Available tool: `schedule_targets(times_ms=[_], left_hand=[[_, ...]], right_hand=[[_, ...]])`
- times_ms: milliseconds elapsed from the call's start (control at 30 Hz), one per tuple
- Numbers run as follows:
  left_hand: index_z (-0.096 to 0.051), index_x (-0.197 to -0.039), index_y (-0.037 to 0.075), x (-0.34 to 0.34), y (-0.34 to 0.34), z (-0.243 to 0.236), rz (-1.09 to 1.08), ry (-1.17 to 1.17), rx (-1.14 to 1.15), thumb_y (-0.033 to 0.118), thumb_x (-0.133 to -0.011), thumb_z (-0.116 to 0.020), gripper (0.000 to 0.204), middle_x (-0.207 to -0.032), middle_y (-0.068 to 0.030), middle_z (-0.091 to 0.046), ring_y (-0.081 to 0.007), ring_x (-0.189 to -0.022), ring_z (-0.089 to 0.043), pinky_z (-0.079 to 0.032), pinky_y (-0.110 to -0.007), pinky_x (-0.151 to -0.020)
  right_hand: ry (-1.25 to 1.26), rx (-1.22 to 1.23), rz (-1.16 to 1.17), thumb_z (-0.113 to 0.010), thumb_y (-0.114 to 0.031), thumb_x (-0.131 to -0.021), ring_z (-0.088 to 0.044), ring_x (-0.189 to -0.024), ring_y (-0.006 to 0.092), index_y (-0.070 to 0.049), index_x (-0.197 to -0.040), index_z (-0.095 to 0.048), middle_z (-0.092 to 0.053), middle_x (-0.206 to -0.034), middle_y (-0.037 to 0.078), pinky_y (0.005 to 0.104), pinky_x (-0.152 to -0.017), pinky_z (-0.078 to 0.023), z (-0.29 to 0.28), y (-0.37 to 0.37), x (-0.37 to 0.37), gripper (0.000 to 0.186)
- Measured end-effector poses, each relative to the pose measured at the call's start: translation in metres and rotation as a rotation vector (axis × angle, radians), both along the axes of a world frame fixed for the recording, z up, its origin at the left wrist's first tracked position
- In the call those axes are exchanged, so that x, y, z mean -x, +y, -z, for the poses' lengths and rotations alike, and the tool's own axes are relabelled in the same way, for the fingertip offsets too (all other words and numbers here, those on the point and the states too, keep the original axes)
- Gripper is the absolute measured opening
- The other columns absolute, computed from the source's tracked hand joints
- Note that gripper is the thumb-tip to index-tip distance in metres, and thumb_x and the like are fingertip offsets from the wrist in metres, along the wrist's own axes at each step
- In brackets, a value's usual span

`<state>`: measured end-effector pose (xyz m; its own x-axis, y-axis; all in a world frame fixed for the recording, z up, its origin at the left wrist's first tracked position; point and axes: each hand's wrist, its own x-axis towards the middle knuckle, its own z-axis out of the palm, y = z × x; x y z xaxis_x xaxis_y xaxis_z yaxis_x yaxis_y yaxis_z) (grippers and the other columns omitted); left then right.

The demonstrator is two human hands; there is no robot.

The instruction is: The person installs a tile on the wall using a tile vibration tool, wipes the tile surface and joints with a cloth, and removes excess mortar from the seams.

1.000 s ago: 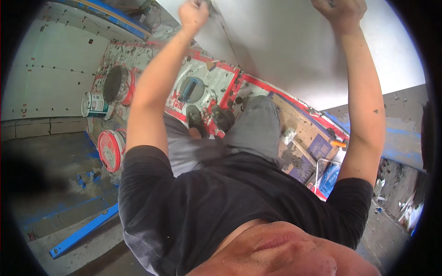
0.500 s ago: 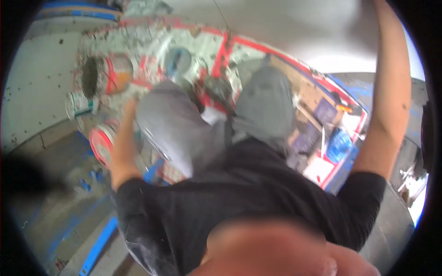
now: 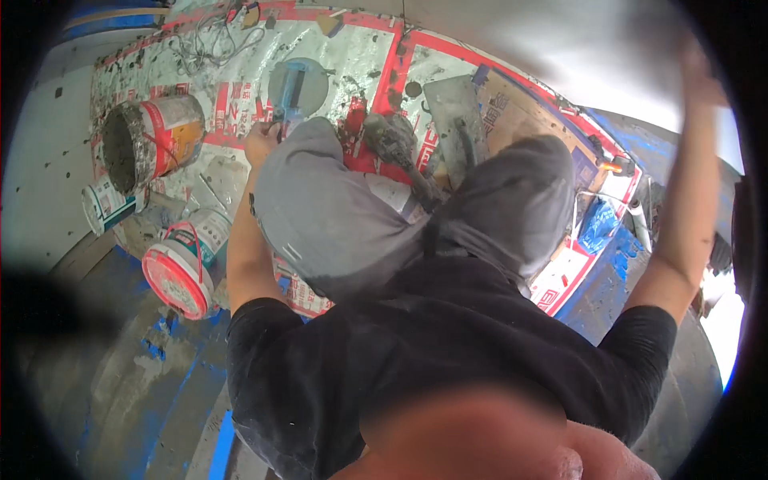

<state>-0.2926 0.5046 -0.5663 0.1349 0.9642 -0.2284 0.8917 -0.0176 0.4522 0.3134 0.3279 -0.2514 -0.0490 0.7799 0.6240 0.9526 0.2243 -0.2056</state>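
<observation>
My left hand (image 3: 261, 142) is beside my left knee, its fingers curled around something small and dark that I cannot make out. Just beyond it lies a round grey disc (image 3: 318, 86) with a blue handle-like piece (image 3: 293, 90) across it. My right arm reaches up along the right side. At its end my right hand (image 3: 702, 80) is blurred against a large pale surface (image 3: 592, 60), and its fingers cannot be read. A mud-caked tool (image 3: 392, 140) with a shaft lies between my knees, next to a flat grey sheet (image 3: 454, 112).
Left of me a cement-smeared bucket (image 3: 172, 132) lies on its side near a small white-green tub (image 3: 104, 206) and a red-lidded bucket (image 3: 180, 276). A cable (image 3: 220, 44) coils at the far left. At right are cardboard (image 3: 512, 108) and a blue plastic bag (image 3: 598, 226).
My left hand has moved forward past my knee toward the grey disc. My right hand has come down into view at the right. My knees have spread apart and the view has shifted.
</observation>
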Motion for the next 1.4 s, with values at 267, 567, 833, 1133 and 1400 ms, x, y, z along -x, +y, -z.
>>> schedule_targets(times_ms=[267, 567, 833, 1133, 1400], left_hand=[[-0.07, -0.092, 0.003, -0.105, 0.049, 0.047, 0.315, -0.302, -0.171, 0.031, -0.087, -0.077, 0.028, -0.09, -0.0155, -0.072, -0.0345, -0.083, -0.07, -0.054, -0.042, -0.074], [-0.069, -0.088, 0.004, -0.159, 0.129, 0.089, 0.349, -0.35, -0.413, 0.028, -0.085, -0.079, 0.026, -0.085, -0.0134, -0.071, -0.0312, -0.076, -0.069, -0.053, -0.04, -0.07], [-0.067, -0.086, 0.0, -0.146, 0.156, 0.115, 0.149, -0.446, -0.174, 0.025, -0.086, -0.079, 0.028, -0.077, -0.0126, -0.071, -0.024, -0.07, -0.068, -0.053, -0.036, -0.068], [-0.065, -0.084, 0.0, -0.153, 0.153, 0.112, 0.208, -0.451, -0.166, 0.024, -0.087, -0.079, 0.028, -0.074, -0.0081, -0.068, -0.0159, -0.066, -0.061, -0.05, -0.032, -0.066], [-0.062, -0.083, 0.0, -0.159, 0.15, 0.109, 0.278, -0.369, -0.197, 0.023, -0.09, -0.078, 0.029, -0.072, -0.0055, -0.064, -0.0125, -0.063, -0.056, -0.048, -0.031, -0.063]], right_hand=[[0.622, 1.089, 0.416, -0.075, -0.043, -0.082, -0.073, -0.09, 0.0338, -0.008, -0.103, -0.077, -0.076, -0.097, 0.017, 0.0446, -0.084, -0.057, 0.373, 0.069, 0.156, 0.041], [0.76, 0.853, 0.897, -0.071, -0.04, -0.087, -0.071, -0.1, 0.0371, -0.009, -0.109, -0.074, -0.075, -0.102, 0.017, 0.0462, -0.087, -0.055, 0.476, 0.125, 0.23, 0.039], [0.857, 0.56, 0.872, -0.068, -0.024, -0.089, -0.071, -0.093, 0.0357, -0.012, -0.11, -0.072, -0.075, -0.094, 0.013, 0.0463, -0.082, -0.055, 0.477, 0.122, 0.225, 0.024], [1.863, 0.061, 0.822, -0.077, -0.021, -0.083, -0.075, -0.084, 0.0217, 0.004, -0.104, -0.075, -0.077, -0.093, 0.014, 0.0349, -0.075, -0.057, 0.469, 0.169, 0.175, 0.033], [1.414, 0.271, 1.084, -0.076, -0.019, -0.076, -0.075, -0.087, 0.0326, -0.005, -0.102, -0.078, -0.077, -0.091, 0.017, 0.0413, -0.08, -0.059, 0.512, 0.188, 0.161, 0.03]])
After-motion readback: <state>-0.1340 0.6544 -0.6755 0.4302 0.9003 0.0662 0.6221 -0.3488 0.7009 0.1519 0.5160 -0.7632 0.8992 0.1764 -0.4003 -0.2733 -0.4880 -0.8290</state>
